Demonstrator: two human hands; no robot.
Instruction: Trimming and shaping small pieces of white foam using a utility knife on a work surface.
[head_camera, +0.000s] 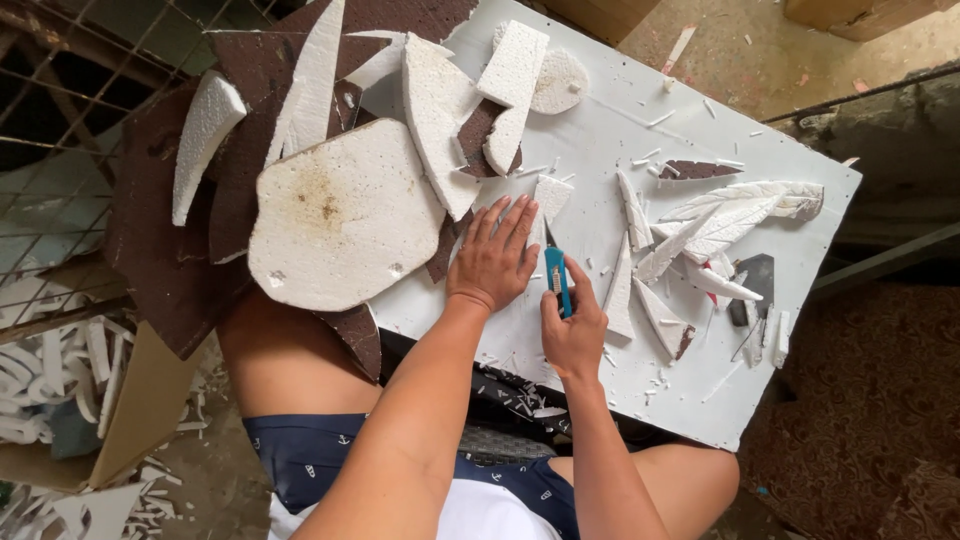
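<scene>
Several slabs of white foam (340, 215) with dark brown backing lie heaped at the left of the white board (800, 300) across the person's lap, the biggest a rounded, stained piece. Just right of it the left hand (495, 255) lies flat, fingers spread and together with nothing gripped, pressing down a small foam piece (548, 195) whose tip shows beyond the fingertips. Beside it the right hand (572, 330) is closed around a blue utility knife (556, 280), blade pointing away toward that piece. I judge a cut is underway; continuing it calls for steady downward pressure and a straight pull clear of the fingers. Farther right lie thin pointed offcuts and carved feather-shaped foam (745, 205), with white crumbs scattered about.
</scene>
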